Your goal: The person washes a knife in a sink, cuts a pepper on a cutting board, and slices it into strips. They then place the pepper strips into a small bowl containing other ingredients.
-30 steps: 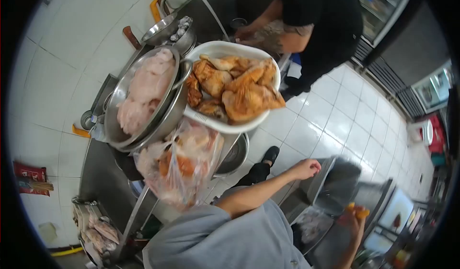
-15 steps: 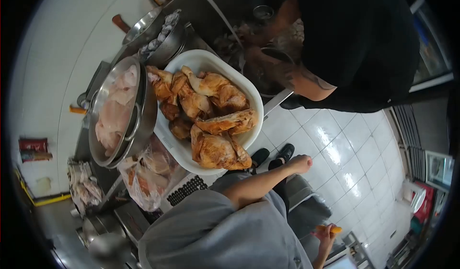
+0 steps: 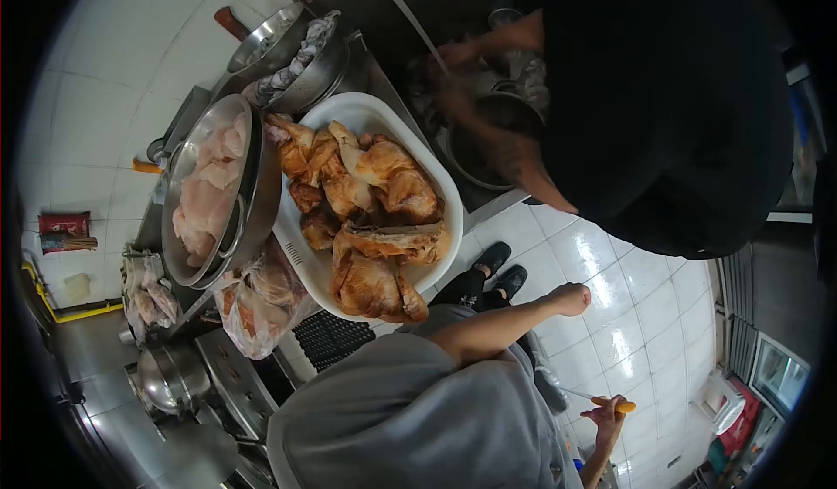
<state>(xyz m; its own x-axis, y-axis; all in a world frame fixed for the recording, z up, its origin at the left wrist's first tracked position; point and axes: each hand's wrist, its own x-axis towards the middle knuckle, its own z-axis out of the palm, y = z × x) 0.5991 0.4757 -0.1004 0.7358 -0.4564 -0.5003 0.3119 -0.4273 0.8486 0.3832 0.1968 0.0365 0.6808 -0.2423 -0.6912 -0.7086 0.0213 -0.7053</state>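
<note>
My left hand [image 3: 568,299] is closed in a fist with nothing visible in it, held over the tiled floor, just right of my shoes. Lower right, my right hand [image 3: 608,413] has its fingers round an orange-handled tool [image 3: 621,405], whose thin metal shaft points left towards my grey top. Beyond my left arm, a white tub [image 3: 445,162] holds several browned chicken pieces [image 3: 375,284]. Neither hand touches the tub.
Beside the tub are a metal pan of raw pale meat [image 3: 209,188], bagged meat [image 3: 261,306] and a colander [image 3: 309,79]. A co-worker in black [image 3: 663,114] works with both hands at a dark sink [image 3: 375,18]. A white stool [image 3: 719,400] stands far right.
The whole view has shifted. My right hand appears slightly further right, and the tool's metal shaft now shows. The co-worker's body reaches lower in view. My left hand stays closed.
</note>
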